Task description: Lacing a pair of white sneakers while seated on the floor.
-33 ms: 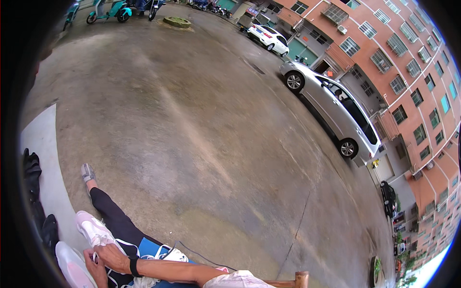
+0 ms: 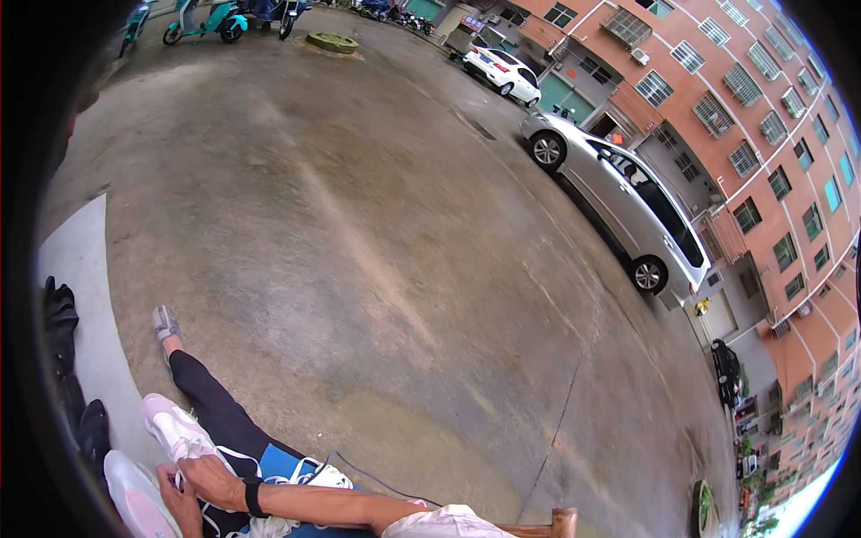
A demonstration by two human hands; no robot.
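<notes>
My right hand, with a black band at its wrist, bends over the laced top of a pale pink and white sneaker. Its fingers are closed, their tips mostly hidden. Right beside it, my left hand pinches a short white piece of shoelace between thumb and finger. A second pink and white sneaker lies just left of my left hand. Blue cloth covers part of my lap under the right forearm, with loose white laces and a white shoe-like item on it.
A pale grey board or table edge curves along the left, with black items on it. A leg in black with a grey shoe stretches over the concrete. A dark cord and a wooden post are near the lower edge. Parked cars stand beyond.
</notes>
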